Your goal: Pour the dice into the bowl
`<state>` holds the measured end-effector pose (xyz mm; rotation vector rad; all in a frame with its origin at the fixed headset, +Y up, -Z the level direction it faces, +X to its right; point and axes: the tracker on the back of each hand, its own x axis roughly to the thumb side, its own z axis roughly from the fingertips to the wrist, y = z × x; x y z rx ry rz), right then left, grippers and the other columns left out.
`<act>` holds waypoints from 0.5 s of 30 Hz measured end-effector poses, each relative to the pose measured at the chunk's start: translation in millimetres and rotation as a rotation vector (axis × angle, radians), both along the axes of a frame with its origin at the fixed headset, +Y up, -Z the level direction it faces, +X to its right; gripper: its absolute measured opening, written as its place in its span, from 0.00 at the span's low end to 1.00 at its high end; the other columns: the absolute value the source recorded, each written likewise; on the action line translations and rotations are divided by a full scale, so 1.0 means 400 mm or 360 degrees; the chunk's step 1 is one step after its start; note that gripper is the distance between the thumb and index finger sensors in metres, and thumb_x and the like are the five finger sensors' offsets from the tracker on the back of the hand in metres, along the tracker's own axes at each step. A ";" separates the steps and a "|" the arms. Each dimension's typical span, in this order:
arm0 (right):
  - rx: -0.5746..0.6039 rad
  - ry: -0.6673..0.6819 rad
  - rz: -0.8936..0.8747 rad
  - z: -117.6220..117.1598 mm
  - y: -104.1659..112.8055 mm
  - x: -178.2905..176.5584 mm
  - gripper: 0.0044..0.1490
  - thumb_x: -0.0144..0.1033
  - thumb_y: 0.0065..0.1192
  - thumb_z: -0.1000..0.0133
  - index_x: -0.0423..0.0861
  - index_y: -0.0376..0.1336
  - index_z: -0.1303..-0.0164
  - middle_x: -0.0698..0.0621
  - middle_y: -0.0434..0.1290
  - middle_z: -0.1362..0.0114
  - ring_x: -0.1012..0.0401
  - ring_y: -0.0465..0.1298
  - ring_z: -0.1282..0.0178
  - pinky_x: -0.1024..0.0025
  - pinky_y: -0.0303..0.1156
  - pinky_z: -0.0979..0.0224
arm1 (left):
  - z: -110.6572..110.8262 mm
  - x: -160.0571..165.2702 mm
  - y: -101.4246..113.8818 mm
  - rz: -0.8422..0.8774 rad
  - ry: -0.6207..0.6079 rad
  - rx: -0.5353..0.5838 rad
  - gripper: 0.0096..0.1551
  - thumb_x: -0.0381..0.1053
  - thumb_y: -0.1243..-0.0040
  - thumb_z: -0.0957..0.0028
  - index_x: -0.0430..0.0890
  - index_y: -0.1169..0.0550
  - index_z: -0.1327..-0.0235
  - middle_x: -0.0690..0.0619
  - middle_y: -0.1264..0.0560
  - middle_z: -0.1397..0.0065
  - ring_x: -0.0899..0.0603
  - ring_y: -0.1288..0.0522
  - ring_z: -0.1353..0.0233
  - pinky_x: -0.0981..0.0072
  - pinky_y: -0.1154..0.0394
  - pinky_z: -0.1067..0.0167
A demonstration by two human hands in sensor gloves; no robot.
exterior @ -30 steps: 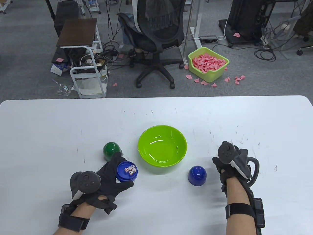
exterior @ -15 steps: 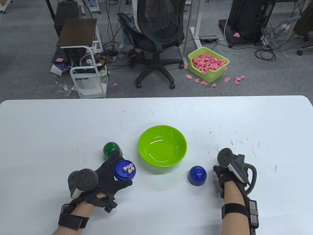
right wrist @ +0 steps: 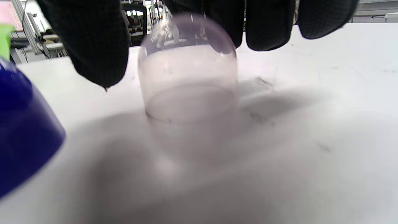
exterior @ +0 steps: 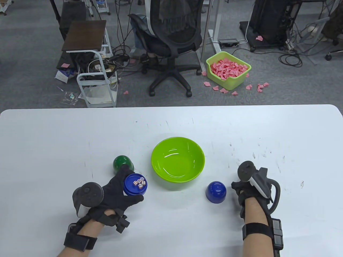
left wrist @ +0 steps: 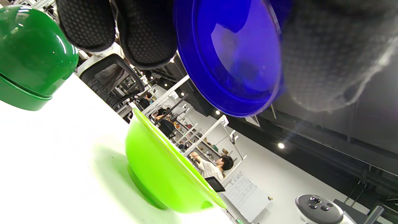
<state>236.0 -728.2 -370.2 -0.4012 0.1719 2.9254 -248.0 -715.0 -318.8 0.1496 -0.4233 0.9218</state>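
dice point(exterior: 139, 182) pips too small to read, right hand point(exterior: 245, 190) fingers hidden under tracker

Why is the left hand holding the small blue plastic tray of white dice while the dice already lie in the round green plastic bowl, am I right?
Not quite: the table view shows the round green plastic bowl empty. The white dice lie in the small blue plastic tray held by the left hand.

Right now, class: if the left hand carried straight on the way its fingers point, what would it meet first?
Probably the green cup: the left hand, holding the blue tray of dice, has fingertips almost at it. Height is unclear.
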 end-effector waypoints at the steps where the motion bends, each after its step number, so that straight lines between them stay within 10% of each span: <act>1: 0.0053 0.0011 -0.0020 0.000 0.019 0.000 0.60 0.50 0.74 0.45 0.34 0.47 0.14 0.26 0.58 0.16 0.26 0.61 0.25 0.23 0.59 0.29 | 0.000 0.001 -0.001 0.0003 0.0001 -0.0005 0.71 0.68 0.19 0.69 0.43 0.46 0.23 0.38 0.33 0.25 0.39 0.24 0.34 0.39 0.27 0.32; 15: 0.0807 0.0584 -0.0369 0.010 0.208 -0.140 0.56 0.51 0.71 0.43 0.35 0.48 0.15 0.29 0.58 0.16 0.29 0.62 0.25 0.25 0.60 0.28 | 0.002 -0.001 -0.008 0.0006 0.0055 0.0011 0.64 0.68 0.18 0.72 0.44 0.39 0.28 0.39 0.31 0.26 0.40 0.22 0.36 0.39 0.25 0.33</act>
